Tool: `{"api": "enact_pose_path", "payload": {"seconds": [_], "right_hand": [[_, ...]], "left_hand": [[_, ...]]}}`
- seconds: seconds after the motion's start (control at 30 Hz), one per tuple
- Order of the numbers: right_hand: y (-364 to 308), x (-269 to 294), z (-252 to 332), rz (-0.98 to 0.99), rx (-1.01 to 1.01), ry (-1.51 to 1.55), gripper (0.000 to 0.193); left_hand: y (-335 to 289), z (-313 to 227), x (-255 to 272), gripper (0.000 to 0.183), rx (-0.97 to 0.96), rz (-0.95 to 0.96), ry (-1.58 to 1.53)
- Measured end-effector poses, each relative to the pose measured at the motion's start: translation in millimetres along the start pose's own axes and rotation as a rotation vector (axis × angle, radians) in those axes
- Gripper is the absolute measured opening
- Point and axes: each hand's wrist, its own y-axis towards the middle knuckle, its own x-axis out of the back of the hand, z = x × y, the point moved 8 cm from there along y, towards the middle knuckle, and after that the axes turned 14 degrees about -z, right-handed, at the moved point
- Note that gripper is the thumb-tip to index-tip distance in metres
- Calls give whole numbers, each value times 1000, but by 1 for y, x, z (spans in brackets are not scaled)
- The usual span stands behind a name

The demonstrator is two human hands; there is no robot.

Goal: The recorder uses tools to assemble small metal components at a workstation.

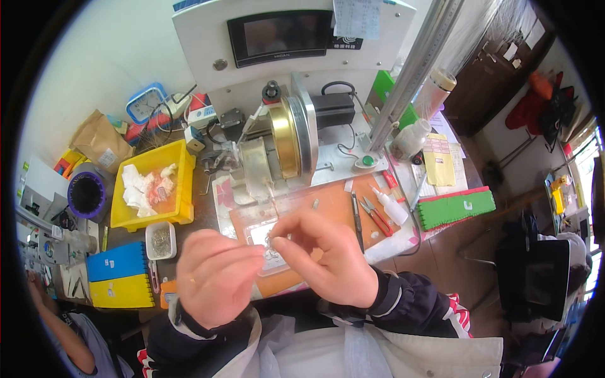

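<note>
Both hands are raised close together over a small clear tray (275,269) with small shiny pieces in it. The fingers of my left hand (217,277) are drawn together, their tips pointing toward the other hand. On the right, the thumb and index finger of my right hand (324,255) pinch together just above the tray. Whatever either hand holds is too small to make out. Just beyond my hands stands a bench machine with a brass-coloured disc (285,141). An orange work mat (337,195) lies under the tray.
Red-handled pliers (378,218), a white squeeze bottle (393,208) and a green booklet (457,209) lie right. At left are a yellow bin (183,211) with white tissue, a white dish (161,240) of small metal parts, and a blue booklet (116,261). Another person's arm (66,331) shows lower left.
</note>
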Motion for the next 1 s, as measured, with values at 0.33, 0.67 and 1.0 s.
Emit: {"api": "enact_pose_path", "payload": {"seconds": [0.33,0.67,1.0], "right_hand": [[-49,-74,147,778,29,1324,31],[-49,-102,145,826,-170,1409,25],[-58,-130,105,1010,-18,973,24]], "left_hand": [[3,50,54,24,268,-298,80],[25,84,62,20,420,-368,-20],[39,133,61,19,504,-434,-166]]}}
